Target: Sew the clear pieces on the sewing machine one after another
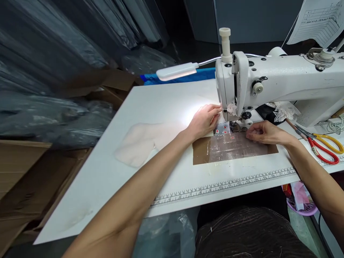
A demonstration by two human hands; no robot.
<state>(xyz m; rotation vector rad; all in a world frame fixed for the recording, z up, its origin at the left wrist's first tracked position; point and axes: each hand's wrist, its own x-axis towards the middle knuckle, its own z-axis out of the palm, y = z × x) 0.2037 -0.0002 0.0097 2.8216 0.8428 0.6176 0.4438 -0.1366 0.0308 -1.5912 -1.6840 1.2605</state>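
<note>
A white sewing machine [268,80] stands at the right of the white table. My left hand [205,120] is left of its needle area, fingers stretched toward the machine head, thumb lower and a little apart. The fingertips reach the head's lower edge near a pinkish scrap [231,109]. Pale pink fabric [137,143] lies flat on the table to the left. My right hand [264,132] is just right of the presser foot [231,127], thumb and fingers pressed together; what they hold is too small to tell. Below both hands lies a brown plate covered with clear tape [228,148].
Red- and yellow-handled scissors [322,143] lie right of my right hand. White lace [286,111] sits beside the machine's arm. A ruler strip [225,188] runs along the front edge. A lamp [177,71] hangs over the back edge. Cardboard boxes [24,193] stand left.
</note>
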